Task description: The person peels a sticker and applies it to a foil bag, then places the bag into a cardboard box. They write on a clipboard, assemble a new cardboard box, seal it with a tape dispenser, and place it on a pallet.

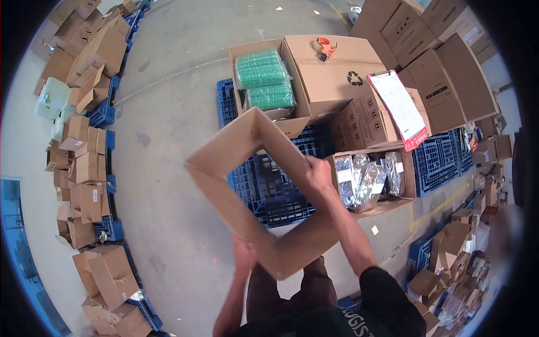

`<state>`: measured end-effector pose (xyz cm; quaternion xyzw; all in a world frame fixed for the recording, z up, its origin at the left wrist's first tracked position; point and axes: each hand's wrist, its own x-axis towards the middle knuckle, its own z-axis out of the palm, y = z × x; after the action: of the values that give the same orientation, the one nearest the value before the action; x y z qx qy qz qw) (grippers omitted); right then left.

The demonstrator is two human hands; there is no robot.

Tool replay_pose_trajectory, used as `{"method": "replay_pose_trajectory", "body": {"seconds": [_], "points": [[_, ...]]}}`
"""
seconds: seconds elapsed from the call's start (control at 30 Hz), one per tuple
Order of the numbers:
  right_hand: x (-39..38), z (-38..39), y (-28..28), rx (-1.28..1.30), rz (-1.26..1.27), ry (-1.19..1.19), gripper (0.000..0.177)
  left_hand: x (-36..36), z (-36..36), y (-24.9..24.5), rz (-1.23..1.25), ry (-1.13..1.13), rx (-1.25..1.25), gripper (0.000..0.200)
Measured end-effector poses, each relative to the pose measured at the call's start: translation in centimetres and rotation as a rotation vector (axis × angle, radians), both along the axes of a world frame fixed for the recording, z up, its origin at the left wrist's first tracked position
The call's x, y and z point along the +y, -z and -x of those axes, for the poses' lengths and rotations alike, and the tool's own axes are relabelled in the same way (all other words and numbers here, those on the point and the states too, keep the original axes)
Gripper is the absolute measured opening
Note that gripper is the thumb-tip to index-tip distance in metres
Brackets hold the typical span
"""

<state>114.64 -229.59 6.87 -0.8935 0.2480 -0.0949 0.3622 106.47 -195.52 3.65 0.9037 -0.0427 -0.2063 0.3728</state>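
Note:
Between my hands is a cardboard box (210, 194), unfolded into a four-sided frame and tilted. Through its open middle the blue pallet (269, 188) shows below. My left hand (244, 255) grips the box wall at the lower left, its fingers partly hidden behind the cardboard. On the right side, my right hand (319, 174) is closed over the edge of the opposite wall. Just right of that hand stands an open carton (371, 209) with several silvery wrapped packages (368, 182) inside.
Beyond the box, a carton (238, 92) holds green wrapped packs (264, 76). A closed carton (331, 73) carries an orange tape dispenser (325, 48). A clipboard (398, 106) with paper lies on another carton (359, 123). Stacked cartons (87, 160) line the left wall.

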Motion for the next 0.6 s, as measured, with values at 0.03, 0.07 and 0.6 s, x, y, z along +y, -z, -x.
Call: {"method": "replay_pose_trajectory", "body": {"seconds": [0.03, 0.07, 0.6], "points": [[-0.3, -0.6, 1.7, 0.039, 0.071, -0.042, 0.021, -1.3, 2.8, 0.3, 0.011, -0.016, -0.075, 0.046], [-0.8, -1.1, 2.9, 0.07, 0.149, -0.085, 0.021, -2.8, 4.6, 0.8, 0.03, -0.033, -0.159, 0.049], [3.6, 20.4, 5.6, -0.246, 0.22, -0.317, 0.025, -7.3, 10.4, 4.3, -0.058, -0.093, 0.013, 0.048]]}}
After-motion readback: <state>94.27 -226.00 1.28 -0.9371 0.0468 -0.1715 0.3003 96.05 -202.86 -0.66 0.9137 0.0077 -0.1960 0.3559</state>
